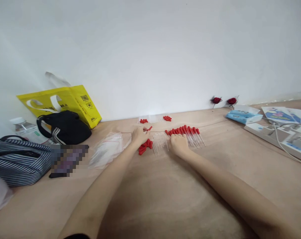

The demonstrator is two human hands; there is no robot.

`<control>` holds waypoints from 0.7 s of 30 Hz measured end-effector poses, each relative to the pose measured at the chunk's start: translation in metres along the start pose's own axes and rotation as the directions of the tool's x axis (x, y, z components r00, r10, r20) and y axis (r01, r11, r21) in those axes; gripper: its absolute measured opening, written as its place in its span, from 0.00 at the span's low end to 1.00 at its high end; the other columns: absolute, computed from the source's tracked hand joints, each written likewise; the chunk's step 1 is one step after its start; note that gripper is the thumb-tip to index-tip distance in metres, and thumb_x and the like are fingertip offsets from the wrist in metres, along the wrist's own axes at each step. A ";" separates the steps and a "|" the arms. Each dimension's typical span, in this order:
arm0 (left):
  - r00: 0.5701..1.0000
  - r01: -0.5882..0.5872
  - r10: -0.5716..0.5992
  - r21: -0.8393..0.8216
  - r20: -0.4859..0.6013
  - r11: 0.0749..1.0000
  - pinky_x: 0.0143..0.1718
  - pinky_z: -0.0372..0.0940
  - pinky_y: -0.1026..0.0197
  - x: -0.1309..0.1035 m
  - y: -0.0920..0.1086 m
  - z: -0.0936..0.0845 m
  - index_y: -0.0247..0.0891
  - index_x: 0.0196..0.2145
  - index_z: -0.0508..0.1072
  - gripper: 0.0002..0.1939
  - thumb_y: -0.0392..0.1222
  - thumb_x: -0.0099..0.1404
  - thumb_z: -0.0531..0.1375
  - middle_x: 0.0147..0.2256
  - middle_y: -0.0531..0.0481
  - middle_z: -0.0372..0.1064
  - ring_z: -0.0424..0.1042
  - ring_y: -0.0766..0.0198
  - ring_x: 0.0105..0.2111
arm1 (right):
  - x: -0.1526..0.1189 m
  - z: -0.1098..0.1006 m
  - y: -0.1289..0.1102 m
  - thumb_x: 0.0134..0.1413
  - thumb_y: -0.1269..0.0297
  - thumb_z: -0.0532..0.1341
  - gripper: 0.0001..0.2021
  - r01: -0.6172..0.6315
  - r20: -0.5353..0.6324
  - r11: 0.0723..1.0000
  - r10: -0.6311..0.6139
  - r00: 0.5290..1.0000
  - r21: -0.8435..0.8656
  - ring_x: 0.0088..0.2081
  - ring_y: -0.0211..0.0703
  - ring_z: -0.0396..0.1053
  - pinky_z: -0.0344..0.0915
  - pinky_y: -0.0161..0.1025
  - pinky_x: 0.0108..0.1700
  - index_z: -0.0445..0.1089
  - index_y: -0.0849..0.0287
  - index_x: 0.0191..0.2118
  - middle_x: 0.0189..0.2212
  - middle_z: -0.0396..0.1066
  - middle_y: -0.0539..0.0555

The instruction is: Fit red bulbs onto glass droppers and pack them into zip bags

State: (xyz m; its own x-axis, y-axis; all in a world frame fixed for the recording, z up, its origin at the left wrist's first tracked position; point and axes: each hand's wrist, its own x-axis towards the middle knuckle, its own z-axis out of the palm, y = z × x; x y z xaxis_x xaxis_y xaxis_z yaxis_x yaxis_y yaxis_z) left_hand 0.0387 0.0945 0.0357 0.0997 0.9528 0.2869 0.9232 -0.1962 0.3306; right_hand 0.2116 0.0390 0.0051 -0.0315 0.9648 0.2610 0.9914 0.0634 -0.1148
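My left hand [139, 136] pinches a small red rubber bulb [149, 128] between its fingertips. Just below that hand lies a pile of loose red rubber bulbs [145, 146]. Thin clear tubes [159, 143] lie side by side between my two hands. My right hand [179, 144] is closed, its fingers curled down at the left part of a slanting row of droppers [193, 134], clear tubes with red bulbs on their upper ends. Whatever its fingers may hold is hidden.
Clear plastic bags [108, 149] lie left of my left arm. Two small red bulb groups [143, 121] sit near the wall. Farther left are a yellow bag [83, 103], black bag [65, 127] and striped pouch [23, 161]. Right are a blue packet [243, 117] and power strip [277, 136].
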 end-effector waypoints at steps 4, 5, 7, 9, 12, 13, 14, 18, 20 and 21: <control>0.941 -0.328 0.336 -0.135 0.044 0.935 0.37 0.62 0.61 -0.061 -0.005 -0.013 0.38 0.31 0.70 0.05 0.40 0.58 0.55 0.33 0.50 0.70 0.68 0.62 0.34 | -0.029 -0.008 0.027 0.53 0.65 0.52 0.10 0.326 -0.075 0.941 -0.320 0.945 0.096 0.36 0.45 0.64 0.52 0.39 0.37 0.67 0.63 0.31 0.31 0.70 0.58; 0.902 -0.416 0.430 -0.185 0.039 0.890 0.37 0.62 0.60 -0.076 -0.007 -0.014 0.39 0.31 0.70 0.05 0.40 0.58 0.55 0.33 0.50 0.69 0.68 0.62 0.34 | -0.037 -0.008 0.034 0.53 0.65 0.52 0.09 0.405 -0.098 0.908 -0.395 0.913 0.113 0.35 0.44 0.63 0.52 0.38 0.36 0.67 0.62 0.30 0.30 0.69 0.57; 0.870 -0.468 0.491 -0.235 0.046 0.852 0.35 0.62 0.59 -0.101 -0.012 -0.015 0.39 0.30 0.70 0.04 0.38 0.57 0.55 0.31 0.50 0.68 0.67 0.62 0.32 | -0.050 -0.007 0.045 0.53 0.66 0.53 0.08 0.505 -0.125 0.853 -0.491 0.862 0.133 0.33 0.43 0.62 0.53 0.38 0.34 0.66 0.61 0.28 0.28 0.67 0.55; 0.870 -0.456 0.488 -0.267 0.068 0.849 0.33 0.62 0.60 -0.116 -0.015 -0.013 0.38 0.30 0.69 0.04 0.37 0.57 0.55 0.30 0.49 0.67 0.67 0.62 0.30 | -0.058 -0.004 0.052 0.54 0.65 0.53 0.08 0.550 -0.135 0.820 -0.534 0.835 0.157 0.32 0.42 0.61 0.53 0.37 0.34 0.65 0.61 0.27 0.26 0.67 0.54; 0.886 -0.423 0.459 -0.296 0.061 0.856 0.33 0.63 0.59 -0.124 -0.017 -0.009 0.38 0.30 0.69 0.05 0.35 0.57 0.54 0.30 0.49 0.66 0.67 0.62 0.31 | -0.060 -0.001 0.055 0.54 0.64 0.54 0.09 0.554 -0.143 0.803 -0.535 0.833 0.218 0.31 0.41 0.61 0.54 0.37 0.34 0.66 0.60 0.27 0.25 0.66 0.53; 0.890 -0.416 0.452 -0.301 0.057 0.858 0.33 0.63 0.59 -0.124 -0.017 -0.007 0.38 0.31 0.69 0.05 0.35 0.56 0.54 0.30 0.49 0.66 0.66 0.62 0.31 | -0.060 -0.001 0.055 0.54 0.64 0.54 0.09 0.549 -0.145 0.801 -0.530 0.836 0.240 0.31 0.40 0.60 0.55 0.37 0.33 0.66 0.60 0.27 0.25 0.65 0.53; 0.894 -0.410 0.445 -0.301 0.055 0.861 0.33 0.63 0.60 -0.123 -0.017 -0.006 0.38 0.32 0.69 0.05 0.36 0.56 0.55 0.31 0.49 0.66 0.66 0.62 0.30 | -0.058 -0.001 0.055 0.53 0.63 0.55 0.08 0.545 -0.145 0.797 -0.526 0.838 0.261 0.31 0.40 0.60 0.55 0.36 0.33 0.67 0.60 0.27 0.25 0.65 0.53; 0.890 -0.415 0.451 -0.288 0.070 0.863 0.32 0.63 0.60 -0.120 -0.014 -0.003 0.39 0.37 0.70 0.10 0.39 0.55 0.57 0.33 0.49 0.64 0.66 0.63 0.30 | -0.054 0.001 0.053 0.51 0.61 0.57 0.08 0.546 -0.150 0.766 -0.529 0.835 0.339 0.33 0.41 0.61 0.57 0.37 0.35 0.70 0.60 0.33 0.28 0.66 0.53; 0.880 -0.421 0.465 -0.293 0.094 0.858 0.31 0.64 0.61 -0.119 -0.011 0.001 0.39 0.38 0.71 0.10 0.40 0.56 0.57 0.34 0.48 0.63 0.66 0.64 0.30 | -0.053 0.005 0.051 0.50 0.60 0.58 0.10 0.541 -0.165 0.756 -0.520 0.838 0.367 0.34 0.41 0.62 0.57 0.37 0.35 0.71 0.58 0.36 0.29 0.66 0.53; 0.878 -0.423 0.468 -0.297 0.097 0.856 0.31 0.64 0.61 -0.119 -0.010 0.002 0.39 0.37 0.72 0.10 0.40 0.57 0.56 0.35 0.48 0.63 0.66 0.64 0.30 | -0.053 0.008 0.049 0.50 0.60 0.58 0.10 0.535 -0.176 0.757 -0.508 0.843 0.376 0.33 0.40 0.62 0.57 0.38 0.36 0.72 0.57 0.36 0.29 0.65 0.53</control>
State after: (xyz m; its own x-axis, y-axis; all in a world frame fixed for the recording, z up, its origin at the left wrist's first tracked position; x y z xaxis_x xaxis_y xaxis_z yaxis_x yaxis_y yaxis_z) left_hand 0.0183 -0.0163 -0.0040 0.5560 0.7675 0.3192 0.6375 -0.6401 0.4287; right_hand 0.2609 -0.0071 -0.0224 -0.5081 0.7362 0.4470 0.6853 0.6600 -0.3078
